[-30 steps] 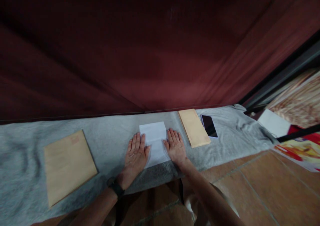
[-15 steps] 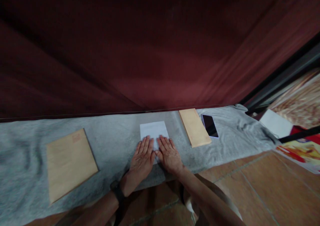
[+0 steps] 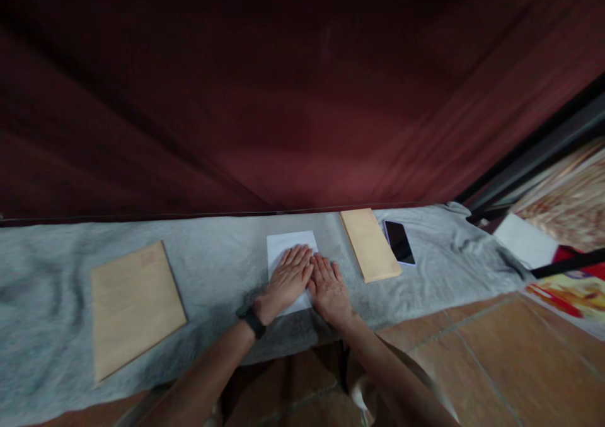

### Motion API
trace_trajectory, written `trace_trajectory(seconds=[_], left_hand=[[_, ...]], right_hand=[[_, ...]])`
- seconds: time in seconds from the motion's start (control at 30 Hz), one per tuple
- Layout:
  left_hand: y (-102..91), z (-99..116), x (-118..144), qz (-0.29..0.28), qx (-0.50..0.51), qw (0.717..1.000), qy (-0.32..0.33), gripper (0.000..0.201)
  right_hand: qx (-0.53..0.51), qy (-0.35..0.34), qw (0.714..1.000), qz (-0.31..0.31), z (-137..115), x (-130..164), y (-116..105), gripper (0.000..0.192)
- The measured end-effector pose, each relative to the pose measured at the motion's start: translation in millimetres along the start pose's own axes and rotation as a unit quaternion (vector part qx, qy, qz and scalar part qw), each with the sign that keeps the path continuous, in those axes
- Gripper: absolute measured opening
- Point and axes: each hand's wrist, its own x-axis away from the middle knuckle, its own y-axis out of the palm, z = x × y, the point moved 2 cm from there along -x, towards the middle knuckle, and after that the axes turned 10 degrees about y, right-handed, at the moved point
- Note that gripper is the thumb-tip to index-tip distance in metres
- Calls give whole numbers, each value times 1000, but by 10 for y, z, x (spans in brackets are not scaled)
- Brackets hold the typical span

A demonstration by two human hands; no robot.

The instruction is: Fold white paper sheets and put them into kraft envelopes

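A white sheet of paper [image 3: 283,243] lies flat on the grey cloth [image 3: 222,257] in the middle of the view. My left hand [image 3: 289,275] rests on it palm down, fingers stretched out and pointing up and to the right. Beside it my right hand [image 3: 329,288] lies flat over the paper's right edge, its fingers extended. The fingertips of both hands touch or nearly touch one another. Part of the sheet is hidden under the hands. Neither hand grips anything.
To the left lies a large brown envelope [image 3: 137,310] with a red mark. A stack of narrow brown envelopes [image 3: 371,244] and a phone [image 3: 399,242] lie to the right. A dark red curtain [image 3: 302,130] hangs behind; the tiled floor [image 3: 472,351] is in front.
My left hand has slid up and to the right across the paper, close against my right hand. The lower part of the sheet is now uncovered. My right hand has hardly moved.
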Motion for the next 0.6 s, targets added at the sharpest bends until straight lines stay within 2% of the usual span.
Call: trace_trajectory(seconds=[0.07,0.17,0.3,0.37,0.5,0.6], left_hand=[[65,-49,-37,3,-8,1000,-19,54],[100,-230,-14,23,-33,995,-86,56],[29,-479,90,35,-62,980,-188,60],[-35,-556,146,41,-59,973,-219,62],[-161,-669,223,47,35,965,-256,60],[-234,-755,261,62,169,927,-329,62]], right_hand=[[0,2,1000,1,2,0,0,51],[0,7,1000,5,9,-6,-6,53],[-3,4,1000,5,17,-11,-9,54],[-6,4,1000,8,21,-13,-1,54],[-13,11,1000,8,23,-28,24,54],[-20,12,1000,1,21,-49,17,54]])
